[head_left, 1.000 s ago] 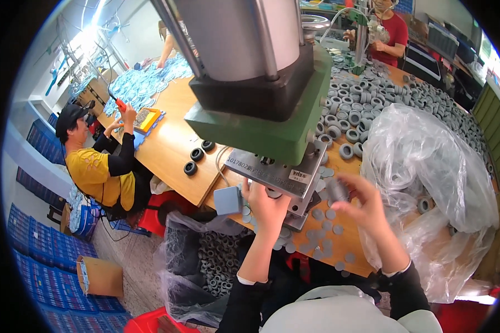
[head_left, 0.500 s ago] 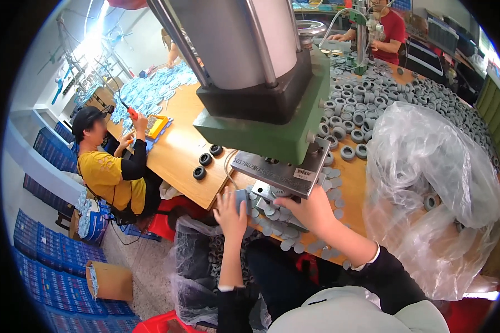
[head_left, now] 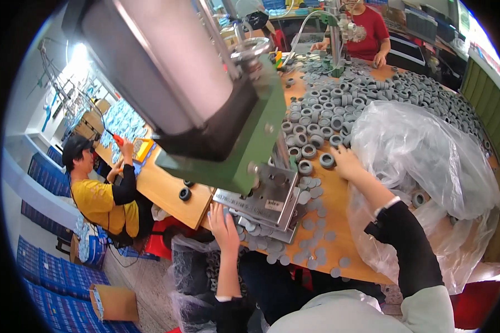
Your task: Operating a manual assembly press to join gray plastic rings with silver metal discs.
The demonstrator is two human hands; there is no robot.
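A press with a green head (head_left: 233, 172) and a steel die block (head_left: 261, 200) stands in front of me. At the block's left side is my left hand (head_left: 225, 228), its fingers stretched upward and no object seen in it. To the right of the press, my right hand (head_left: 349, 165) reaches over the table with fingers extended. Its fingertips are at a grey ring (head_left: 336, 140) on the near edge of the pile; another grey ring (head_left: 326, 161) lies just left of the hand. Loose flat grey discs (head_left: 309, 224) lie around the press base.
A large heap of grey rings (head_left: 405, 89) covers the table's far right. Crumpled clear plastic (head_left: 428, 161) lies right of my right arm. A co-worker in yellow (head_left: 97, 188) sits at left; another in red (head_left: 366, 33) works at the far side. Black rings (head_left: 185, 193) lie left of the press.
My right hand has left the die area and moved right and away to the grey rings. My left hand stays beside the press. The view has shifted, so the press appears farther left.
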